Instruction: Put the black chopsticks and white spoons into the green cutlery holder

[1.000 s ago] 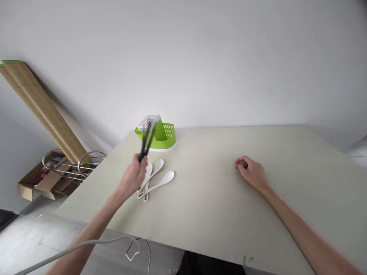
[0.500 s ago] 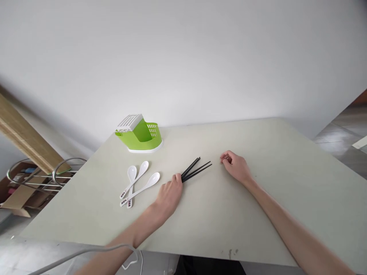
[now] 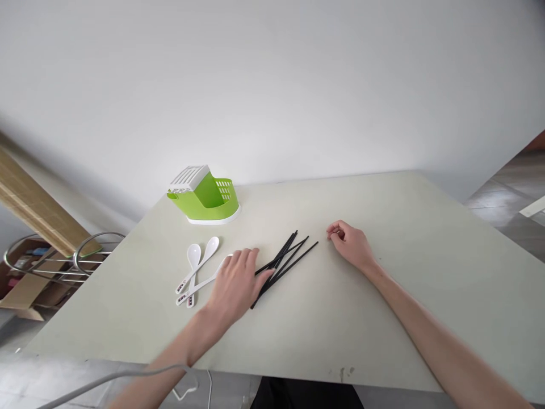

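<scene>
My left hand (image 3: pixel 238 278) is open above the table, its fingers stretched and its thumb apart. Under and beside the thumb lie several black chopsticks (image 3: pixel 293 266), fanned out and partly crossing on the tabletop. The same hand covers part of a white spoon (image 3: pixel 201 286). That spoon's handle overlaps two other white spoons (image 3: pixel 194 254), which cross each other. To the right of the chopstick tips, my right hand (image 3: pixel 349 243) rests on the table with its fingers curled in, and nothing shows in them.
A green and white plastic cutlery holder (image 3: pixel 215 214) stands at the back left near the wall. The pale table (image 3: pixel 383 318) spans the view. Off its left side are a metal rack (image 3: pixel 76 278) and a long cardboard piece (image 3: pixel 42 204). A grey cable (image 3: pixel 128 374) crosses at my left forearm.
My left hand has let go of the chopsticks, opened and moved left toward the spoons. The chopsticks now lie spread on the table. My right hand has stayed in place.
</scene>
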Available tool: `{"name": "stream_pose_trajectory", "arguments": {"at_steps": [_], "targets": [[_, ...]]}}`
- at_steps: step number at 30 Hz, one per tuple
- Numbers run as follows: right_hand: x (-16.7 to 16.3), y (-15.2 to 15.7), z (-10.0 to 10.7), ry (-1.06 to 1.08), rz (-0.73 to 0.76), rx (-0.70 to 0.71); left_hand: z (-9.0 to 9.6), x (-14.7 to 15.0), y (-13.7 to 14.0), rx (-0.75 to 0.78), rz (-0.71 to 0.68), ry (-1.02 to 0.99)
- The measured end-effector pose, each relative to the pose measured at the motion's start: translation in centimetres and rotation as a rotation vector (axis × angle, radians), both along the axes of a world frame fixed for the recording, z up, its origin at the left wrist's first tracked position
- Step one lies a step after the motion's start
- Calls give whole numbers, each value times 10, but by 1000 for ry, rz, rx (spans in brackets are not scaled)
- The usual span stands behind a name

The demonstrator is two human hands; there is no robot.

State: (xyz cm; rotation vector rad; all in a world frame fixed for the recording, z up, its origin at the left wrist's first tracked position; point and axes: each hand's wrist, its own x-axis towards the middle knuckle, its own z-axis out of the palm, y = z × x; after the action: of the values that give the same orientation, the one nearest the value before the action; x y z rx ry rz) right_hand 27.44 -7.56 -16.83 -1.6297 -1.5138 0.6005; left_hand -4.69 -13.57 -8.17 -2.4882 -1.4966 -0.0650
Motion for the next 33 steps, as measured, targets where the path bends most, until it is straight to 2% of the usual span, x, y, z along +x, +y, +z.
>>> {"name": "stream_pose_trajectory", "arguments": {"at_steps": [3, 6, 10, 13, 20, 27, 33], "targets": [[0, -1, 1, 0, -4, 1, 4, -38, 8, 53, 64, -107], [1, -1, 1, 2, -9, 0, 7, -79, 12, 74, 193, -189], [1, 0, 1, 4, -10, 7, 8, -121, 7, 1, 417, -230], [1, -1, 0, 1, -11, 11, 6, -137, 0, -109, 546, -244], [1, -4, 1, -6, -10, -6, 2, -142, -5, -245, 620, -162], [1, -5, 3, -15, -17, -15, 12, -136, 2, -285, 555, -119], [2, -4, 1, -11, -18, -7, 11, -119, 14, -274, 512, 41]]}}
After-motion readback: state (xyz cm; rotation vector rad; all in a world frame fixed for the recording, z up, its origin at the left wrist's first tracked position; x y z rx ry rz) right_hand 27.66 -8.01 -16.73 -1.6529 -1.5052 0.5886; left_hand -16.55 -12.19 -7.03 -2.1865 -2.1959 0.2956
